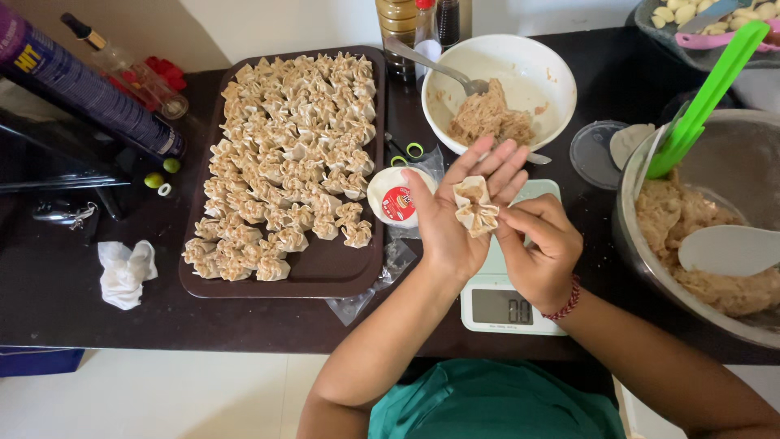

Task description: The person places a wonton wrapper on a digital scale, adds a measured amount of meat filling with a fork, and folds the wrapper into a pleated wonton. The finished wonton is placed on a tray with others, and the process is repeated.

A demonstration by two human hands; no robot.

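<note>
The left hand [455,219] lay palm up, fingers spread, cradling a folded dumpling [475,206] above the kitchen scale [508,305]. The right hand [540,244] pinched the dumpling's gathered edge, its grip pressed on the wrapper. A brown tray [325,272] of finished dumplings [284,154] sat to the left on the dark bench [49,276], with a white bowl of filling [500,93] just beyond the hands.

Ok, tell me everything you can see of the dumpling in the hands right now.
The dumpling is a small pale-beige parcel of thin dough wrapper, gathered into ruffled pleats, with brownish filling showing at its top. It lies on the open palm and fingers of the left hand, above the digital scale. The right hand pinches its lower right edge with the fingertips.
</note>
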